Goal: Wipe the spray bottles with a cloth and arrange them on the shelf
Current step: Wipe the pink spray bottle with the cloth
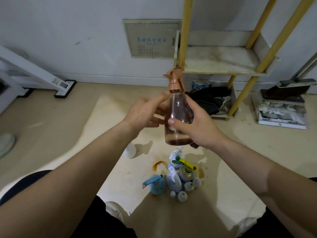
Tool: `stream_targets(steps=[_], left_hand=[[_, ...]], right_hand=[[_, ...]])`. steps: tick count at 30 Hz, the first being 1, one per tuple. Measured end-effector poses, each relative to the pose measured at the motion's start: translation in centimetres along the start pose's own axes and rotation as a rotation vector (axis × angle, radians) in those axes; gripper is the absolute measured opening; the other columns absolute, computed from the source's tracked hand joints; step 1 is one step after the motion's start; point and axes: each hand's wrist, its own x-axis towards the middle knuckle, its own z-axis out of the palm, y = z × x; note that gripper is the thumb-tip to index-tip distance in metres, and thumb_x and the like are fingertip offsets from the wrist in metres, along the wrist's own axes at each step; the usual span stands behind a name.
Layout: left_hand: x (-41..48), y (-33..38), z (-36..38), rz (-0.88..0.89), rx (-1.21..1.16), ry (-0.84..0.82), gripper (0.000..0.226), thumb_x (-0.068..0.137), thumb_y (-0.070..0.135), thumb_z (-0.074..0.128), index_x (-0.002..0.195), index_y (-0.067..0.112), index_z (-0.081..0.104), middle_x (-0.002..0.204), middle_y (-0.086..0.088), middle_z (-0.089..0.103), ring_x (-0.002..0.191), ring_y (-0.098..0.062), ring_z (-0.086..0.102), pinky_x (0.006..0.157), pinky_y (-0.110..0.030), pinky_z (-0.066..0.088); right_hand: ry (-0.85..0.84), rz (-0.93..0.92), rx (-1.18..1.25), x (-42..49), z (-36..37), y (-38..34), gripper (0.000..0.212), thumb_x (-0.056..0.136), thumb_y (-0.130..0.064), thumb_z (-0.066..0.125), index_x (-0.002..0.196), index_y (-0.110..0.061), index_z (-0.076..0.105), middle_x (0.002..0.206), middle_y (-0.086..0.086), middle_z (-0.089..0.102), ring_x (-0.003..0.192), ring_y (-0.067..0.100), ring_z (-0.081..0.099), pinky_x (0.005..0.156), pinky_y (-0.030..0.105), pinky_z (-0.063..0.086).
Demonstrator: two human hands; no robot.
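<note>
Floor bottles (174,181): a cluster of spray and small bottles stands by the feet, none shelved yet.
Clear bottle (176,115): peach-headed, held upright above the cluster, brown dregs at its bottom.
Right grip (197,127): wrapped round the bottle's body.
Left grip (144,114): cupping its other side, thumb by the neck.
Cloth: none plainly visible.
Shelf (219,60): middle board bare and stained.
Progress: probably early, with nearly everything left.

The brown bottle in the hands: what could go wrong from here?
The bottle has brown liquid at its bottom; tilted, it may leak, and a brown stain already lies beside the floor bottles. If the right hand slips, the bottle could fall among them.
</note>
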Motion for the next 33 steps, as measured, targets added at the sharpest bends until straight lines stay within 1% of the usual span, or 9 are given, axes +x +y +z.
stream_targets(steps=[3,7,12,15,18,24,27,30,33], left_hand=[[0.5,0.7,-0.9,0.053,-0.018,0.075,0.052,0.086,0.064,0.062,0.096,0.015,0.075,0.087,-0.006,0.078,0.077,-0.021,0.075,0.074,-0.034,0.06],[1.3,-0.1,-2.0,-0.046,0.074,-0.008,0.03,0.09,0.045,0.07,0.098,0.017,0.074,0.086,-0.003,0.076,0.074,-0.018,0.074,0.075,-0.033,0.061],[2.2,-1.0,-2.1,-0.069,-0.064,-0.031,0.01,0.091,0.017,0.074,0.093,0.007,0.071,0.084,-0.007,0.074,0.067,-0.018,0.073,0.061,-0.025,0.059],[2.8,-1.3,-2.0,-0.018,-0.104,0.082,0.014,0.09,0.016,0.075,0.095,0.003,0.072,0.082,-0.008,0.071,0.065,-0.017,0.07,0.059,-0.024,0.058],[3.3,-1.5,-1.8,-0.014,-0.2,0.188,0.014,0.088,0.013,0.076,0.093,0.0,0.073,0.081,-0.009,0.069,0.065,-0.016,0.067,0.062,-0.031,0.061],[3.9,-1.9,-2.9,-0.024,-0.258,0.344,0.01,0.085,0.011,0.077,0.091,0.003,0.076,0.079,-0.008,0.068,0.062,-0.02,0.067,0.065,-0.035,0.063],[4.1,-2.4,-4.0,-0.028,-0.228,0.372,0.019,0.085,0.015,0.079,0.097,0.001,0.074,0.081,-0.009,0.067,0.065,-0.025,0.067,0.072,-0.041,0.064],[4.0,-3.2,-5.4,0.008,-0.19,0.395,0.014,0.085,0.015,0.079,0.089,0.003,0.073,0.075,-0.005,0.068,0.074,-0.026,0.071,0.075,-0.044,0.064],[3.8,-4.1,-6.7,0.064,-0.121,0.437,0.016,0.084,0.017,0.077,0.089,0.003,0.072,0.074,-0.002,0.067,0.076,-0.024,0.071,0.076,-0.047,0.064]], right_hand=[[-0.079,0.01,-0.009,-0.2,1.1,0.3,0.057,0.084,-0.019,0.079,0.133,-0.032,0.051,0.119,-0.008,0.068,0.111,0.01,0.065,0.096,0.03,0.052],[-0.169,0.014,-0.086,-0.4,1.9,1.0,0.065,0.076,-0.038,0.08,0.135,-0.034,0.052,0.122,-0.01,0.065,0.115,0.013,0.062,0.103,0.046,0.049],[-0.207,0.025,-0.093,-0.4,2.7,1.3,0.059,0.082,-0.029,0.08,0.132,-0.039,0.05,0.123,-0.01,0.063,0.115,0.011,0.061,0.104,0.042,0.048],[-0.142,-0.004,-0.397,-0.6,3.0,1.4,0.074,0.094,-0.04,0.064,0.156,-0.027,0.025,0.145,-0.005,0.044,0.133,0.012,0.042,0.112,0.029,0.037],[-0.016,-0.228,-0.758,-1.2,3.9,1.6,0.063,0.106,-0.032,0.043,0.159,-0.013,0.016,0.161,0.005,0.026,0.145,0.016,0.019,0.119,0.037,0.027],[0.078,-0.663,-1.124,-1.0,4.9,3.2,0.058,0.09,-0.001,0.052,0.147,-0.007,0.046,0.155,0.014,0.041,0.132,0.028,0.035,0.108,0.041,0.036],[-0.055,-0.625,-1.055,-1.2,5.2,3.8,0.069,0.083,0.004,0.064,0.147,-0.016,0.048,0.154,0.003,0.045,0.128,0.033,0.052,0.103,0.04,0.048],[-0.254,-0.464,-0.907,-1.6,6.2,3.7,0.067,0.089,0.003,0.06,0.148,-0.025,0.046,0.15,-0.006,0.05,0.137,0.022,0.048,0.105,0.039,0.05],[-0.274,-0.216,-0.617,-1.4,7.0,2.7,0.05,0.1,-0.003,0.046,0.139,-0.033,0.055,0.13,-0.003,0.066,0.112,0.019,0.061,0.091,0.033,0.052]])
